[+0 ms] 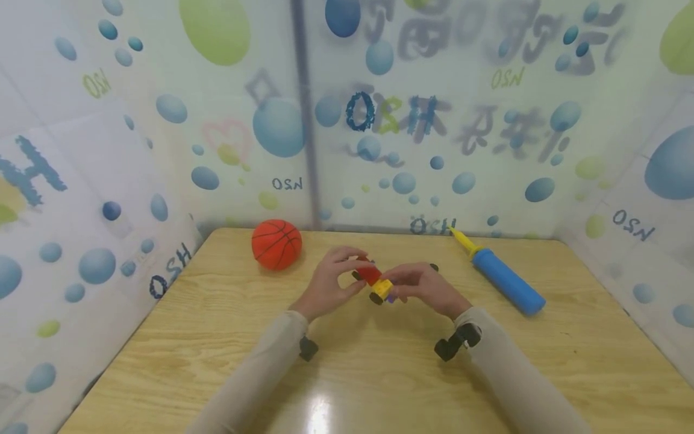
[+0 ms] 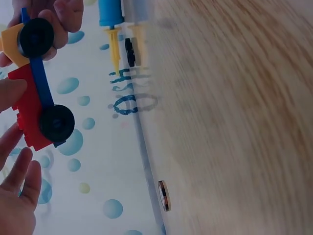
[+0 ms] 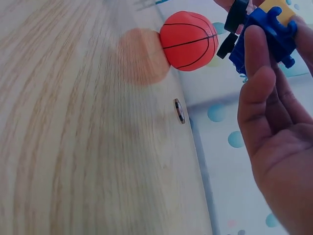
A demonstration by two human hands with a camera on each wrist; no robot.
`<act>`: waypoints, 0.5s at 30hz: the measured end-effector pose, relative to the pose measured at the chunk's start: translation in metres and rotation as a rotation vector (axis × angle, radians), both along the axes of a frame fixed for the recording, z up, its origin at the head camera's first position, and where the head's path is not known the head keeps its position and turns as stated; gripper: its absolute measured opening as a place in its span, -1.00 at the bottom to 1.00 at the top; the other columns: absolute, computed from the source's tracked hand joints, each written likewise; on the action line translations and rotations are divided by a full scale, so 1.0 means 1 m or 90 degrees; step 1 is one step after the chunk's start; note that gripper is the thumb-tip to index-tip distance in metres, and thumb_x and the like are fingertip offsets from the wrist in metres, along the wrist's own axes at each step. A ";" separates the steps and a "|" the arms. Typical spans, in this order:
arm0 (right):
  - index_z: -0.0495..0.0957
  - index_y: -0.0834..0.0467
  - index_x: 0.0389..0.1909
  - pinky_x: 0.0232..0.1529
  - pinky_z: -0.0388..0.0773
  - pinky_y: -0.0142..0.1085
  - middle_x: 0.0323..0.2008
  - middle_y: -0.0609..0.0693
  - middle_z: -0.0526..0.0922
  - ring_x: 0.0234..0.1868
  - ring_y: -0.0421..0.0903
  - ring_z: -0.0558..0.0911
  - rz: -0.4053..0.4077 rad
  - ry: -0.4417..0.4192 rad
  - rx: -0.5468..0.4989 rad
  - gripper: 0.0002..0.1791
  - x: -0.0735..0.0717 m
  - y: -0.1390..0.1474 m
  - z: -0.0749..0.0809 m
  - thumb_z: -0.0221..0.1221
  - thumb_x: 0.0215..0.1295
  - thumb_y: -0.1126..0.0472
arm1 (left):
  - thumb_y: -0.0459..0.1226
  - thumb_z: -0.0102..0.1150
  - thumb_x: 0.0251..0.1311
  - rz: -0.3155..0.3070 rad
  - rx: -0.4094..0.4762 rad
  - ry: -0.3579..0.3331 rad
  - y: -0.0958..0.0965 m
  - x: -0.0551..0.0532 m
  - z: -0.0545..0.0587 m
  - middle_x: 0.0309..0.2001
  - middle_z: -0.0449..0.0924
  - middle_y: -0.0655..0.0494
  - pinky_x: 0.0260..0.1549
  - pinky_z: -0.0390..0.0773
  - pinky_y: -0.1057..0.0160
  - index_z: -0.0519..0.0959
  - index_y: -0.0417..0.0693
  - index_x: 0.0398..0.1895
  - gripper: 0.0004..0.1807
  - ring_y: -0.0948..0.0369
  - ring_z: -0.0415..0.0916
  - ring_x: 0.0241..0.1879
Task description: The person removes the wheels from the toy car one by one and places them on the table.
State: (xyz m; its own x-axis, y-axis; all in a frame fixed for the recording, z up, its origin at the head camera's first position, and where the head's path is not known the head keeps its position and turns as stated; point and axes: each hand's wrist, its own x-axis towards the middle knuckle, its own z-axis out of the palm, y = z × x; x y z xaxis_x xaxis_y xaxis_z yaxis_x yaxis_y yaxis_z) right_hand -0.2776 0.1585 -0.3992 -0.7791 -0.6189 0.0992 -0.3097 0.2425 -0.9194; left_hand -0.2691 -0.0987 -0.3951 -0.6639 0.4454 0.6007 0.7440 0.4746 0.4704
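A small toy car [image 1: 374,280] of building bricks is held up between both hands over the table. It has a red brick [image 2: 32,105], a yellow brick [image 1: 382,286], a blue base [image 3: 266,29] and black wheels [image 2: 57,122]. My left hand [image 1: 329,282] pinches the red end with its thumb and fingertips. From the other side my right hand [image 1: 425,286] grips the yellow end, with its fingers [image 3: 257,51] against the blue base. In the left wrist view the car is tilted, side and underside facing the camera.
A red basketball [image 1: 276,244] sits at the wooden table's [image 1: 179,361] back left. A blue and yellow hand pump [image 1: 506,280] lies at the right. A black wheel-like piece [image 1: 434,267] rests behind my right hand, and a small thin disc [image 3: 179,111] is near the table's back edge.
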 end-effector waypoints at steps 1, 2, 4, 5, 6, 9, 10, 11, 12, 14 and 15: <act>0.63 0.03 0.16 -0.25 0.64 -0.15 0.01 0.08 0.74 -0.19 0.33 0.64 0.002 0.001 -0.002 -0.66 0.000 0.000 0.000 0.22 0.41 0.14 | -0.35 0.46 0.09 -0.004 -0.007 0.000 0.000 0.000 0.001 0.16 0.64 0.08 0.34 0.44 -0.04 0.71 0.04 0.02 -0.62 0.07 0.45 0.28; 0.62 0.03 0.17 -0.26 0.64 -0.14 0.00 0.08 0.74 -0.20 0.33 0.63 0.004 0.002 -0.004 -0.66 0.000 0.001 0.000 0.21 0.42 0.14 | -0.34 0.45 0.10 -0.009 -0.014 0.000 0.000 0.000 0.001 0.18 0.65 0.08 0.38 0.41 -0.06 0.71 0.03 0.04 -0.62 0.06 0.44 0.31; 0.61 0.03 0.18 -0.26 0.63 -0.11 -0.02 0.06 0.75 -0.22 0.33 0.62 0.007 0.004 -0.006 -0.66 -0.001 0.002 0.000 0.19 0.43 0.13 | -0.33 0.43 0.13 -0.021 -0.022 -0.003 0.001 0.000 0.002 0.20 0.65 0.05 0.43 0.35 -0.09 0.70 0.01 0.06 -0.62 0.03 0.42 0.37; 0.61 0.03 0.17 -0.26 0.63 -0.12 -0.03 0.04 0.75 -0.22 0.34 0.61 0.008 0.004 -0.007 -0.67 -0.001 0.002 0.000 0.18 0.44 0.13 | -0.34 0.42 0.14 -0.025 -0.024 -0.005 0.001 0.000 0.002 0.21 0.65 0.03 0.44 0.33 -0.11 0.69 -0.01 0.07 -0.61 0.01 0.41 0.39; 0.61 0.03 0.18 -0.27 0.63 -0.13 -0.04 0.02 0.76 -0.22 0.36 0.61 0.010 0.002 -0.013 -0.67 -0.001 0.003 -0.001 0.18 0.44 0.13 | -0.33 0.42 0.15 -0.026 -0.027 -0.004 0.001 0.000 0.002 0.21 0.65 0.03 0.45 0.31 -0.14 0.69 0.00 0.08 -0.61 0.00 0.40 0.40; 0.60 0.03 0.18 -0.28 0.62 -0.18 -0.08 -0.01 0.76 -0.21 0.39 0.58 0.014 -0.011 -0.024 -0.67 -0.001 0.004 -0.001 0.16 0.45 0.12 | -0.33 0.43 0.13 -0.031 -0.026 0.008 0.002 -0.001 0.003 0.18 0.68 0.04 0.44 0.33 -0.13 0.70 0.01 0.07 -0.61 0.01 0.42 0.38; 0.60 0.04 0.18 -0.27 0.62 -0.19 -0.09 -0.01 0.76 -0.21 0.37 0.58 0.016 -0.018 -0.028 -0.67 -0.001 0.005 -0.002 0.15 0.46 0.13 | -0.32 0.44 0.12 -0.030 -0.026 0.013 0.002 -0.001 0.003 0.16 0.69 0.05 0.43 0.34 -0.12 0.70 0.03 0.06 -0.61 0.03 0.43 0.36; 0.59 0.05 0.19 -0.27 0.62 -0.20 -0.09 -0.01 0.76 -0.22 0.35 0.59 0.020 -0.027 -0.035 -0.67 -0.001 0.006 -0.003 0.14 0.46 0.13 | -0.32 0.45 0.12 -0.031 -0.026 0.018 0.002 -0.001 0.003 0.13 0.70 0.07 0.42 0.35 -0.11 0.71 0.05 0.06 -0.61 0.04 0.44 0.35; 0.58 0.08 0.20 -0.27 0.62 -0.21 -0.09 0.00 0.76 -0.23 0.31 0.60 0.025 -0.033 -0.042 -0.66 -0.002 0.007 -0.003 0.12 0.48 0.14 | -0.31 0.45 0.11 -0.033 -0.026 0.023 0.002 0.000 0.003 0.10 0.71 0.09 0.42 0.35 -0.10 0.71 0.06 0.05 -0.61 0.05 0.46 0.33; 0.55 0.11 0.23 -0.26 0.62 -0.23 -0.08 0.00 0.74 -0.25 0.18 0.62 0.025 -0.050 -0.051 -0.64 -0.001 0.009 -0.003 0.09 0.50 0.14 | -0.31 0.46 0.10 -0.039 -0.022 0.029 0.002 0.000 0.002 0.03 0.72 0.09 0.38 0.39 -0.10 0.72 0.07 0.04 -0.61 0.06 0.48 0.29; 0.54 0.12 0.25 -0.26 0.62 -0.24 -0.07 0.00 0.73 -0.24 0.12 0.62 0.025 -0.055 -0.054 -0.63 -0.001 0.009 -0.002 0.07 0.51 0.14 | -0.30 0.47 0.09 -0.040 -0.021 0.029 0.002 0.001 0.002 0.00 0.72 0.11 0.36 0.40 -0.09 0.72 0.09 0.04 -0.61 0.07 0.49 0.27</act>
State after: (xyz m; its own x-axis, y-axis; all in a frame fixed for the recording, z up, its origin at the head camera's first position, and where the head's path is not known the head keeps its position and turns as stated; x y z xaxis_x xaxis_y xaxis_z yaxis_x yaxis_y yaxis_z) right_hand -0.2787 0.1679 -0.4015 -0.7625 -0.6412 0.0863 -0.2367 0.1525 -0.9595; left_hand -0.2682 -0.0967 -0.3934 -0.6061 0.5055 0.6141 0.7933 0.4403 0.4205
